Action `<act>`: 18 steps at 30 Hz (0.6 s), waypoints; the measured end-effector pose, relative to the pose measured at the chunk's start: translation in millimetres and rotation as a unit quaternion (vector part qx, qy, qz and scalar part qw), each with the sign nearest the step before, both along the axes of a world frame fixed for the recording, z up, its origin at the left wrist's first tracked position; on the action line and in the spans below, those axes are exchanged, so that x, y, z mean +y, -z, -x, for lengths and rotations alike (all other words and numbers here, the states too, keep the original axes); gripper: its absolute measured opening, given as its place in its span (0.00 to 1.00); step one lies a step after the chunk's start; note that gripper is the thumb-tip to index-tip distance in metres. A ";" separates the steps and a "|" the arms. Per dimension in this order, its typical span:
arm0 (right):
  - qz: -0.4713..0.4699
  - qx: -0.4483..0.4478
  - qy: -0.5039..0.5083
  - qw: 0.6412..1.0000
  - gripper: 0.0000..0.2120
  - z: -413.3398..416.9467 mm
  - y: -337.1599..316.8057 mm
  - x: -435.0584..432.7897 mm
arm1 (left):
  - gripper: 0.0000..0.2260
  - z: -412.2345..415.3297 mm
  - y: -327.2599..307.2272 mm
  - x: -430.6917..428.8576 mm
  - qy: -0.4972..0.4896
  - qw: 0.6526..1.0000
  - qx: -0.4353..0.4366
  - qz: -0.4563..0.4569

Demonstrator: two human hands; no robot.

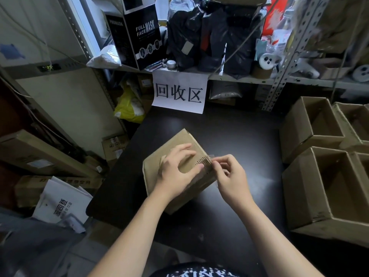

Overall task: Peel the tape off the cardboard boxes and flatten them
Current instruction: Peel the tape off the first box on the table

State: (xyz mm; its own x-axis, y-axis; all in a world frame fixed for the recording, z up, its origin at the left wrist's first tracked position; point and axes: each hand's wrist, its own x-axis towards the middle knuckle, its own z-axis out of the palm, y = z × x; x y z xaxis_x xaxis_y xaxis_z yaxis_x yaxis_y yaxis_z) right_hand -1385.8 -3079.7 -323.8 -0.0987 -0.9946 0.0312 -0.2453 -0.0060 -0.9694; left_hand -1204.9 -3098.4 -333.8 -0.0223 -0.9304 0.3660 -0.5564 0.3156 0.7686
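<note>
we are early on: the box (177, 139) sits mid-desk (235, 128), still sealed and unflattened. our left hand (175, 170) presses its top, fingers loosely spread; our right hand (232, 177) fingers pinch the tape (207, 160) at its 3 o'clock edge. open boxes (295, 136) wait at 3 o'clock.

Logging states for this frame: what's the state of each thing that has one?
Box: closed, standing on the table, not flattened.
Tape: one end lifted off the box.
Left hand: rests on the box top.
Right hand: pinches the tape.
Side boxes: open-topped, upright.
</note>
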 end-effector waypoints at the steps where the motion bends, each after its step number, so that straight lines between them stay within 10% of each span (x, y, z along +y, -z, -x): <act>1: -0.021 0.010 0.005 1.000 0.06 3.3 3.8 1.9 | 0.17 1.7 5.3 0.8 -0.002 1.000 -0.020 -0.014; 5: -0.080 0.028 0.045 0.995 0.03 17.4 16.9 13.8 | 0.20 12.5 24.0 6.8 0.035 0.993 -0.108 -0.024; 9: -0.184 0.043 0.014 0.982 0.23 27.3 30.1 19.4 | 0.21 20.1 43.8 13.3 0.077 0.984 -0.155 -0.043; 18: -0.236 0.048 -0.032 0.970 0.14 28.6 47.7 19.8 | 0.32 8.0 61.6 26.7 0.033 0.980 -0.186 -0.056</act>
State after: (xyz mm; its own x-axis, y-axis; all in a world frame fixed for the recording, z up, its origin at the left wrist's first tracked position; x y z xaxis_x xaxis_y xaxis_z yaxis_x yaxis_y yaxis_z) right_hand -1414.5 -3059.9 -371.5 -0.0553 -0.9043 -0.4233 -0.3474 0.4149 -0.8409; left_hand -1212.9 -3071.6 -395.5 -0.1962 -0.9564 0.2164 -0.7860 0.2853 0.5485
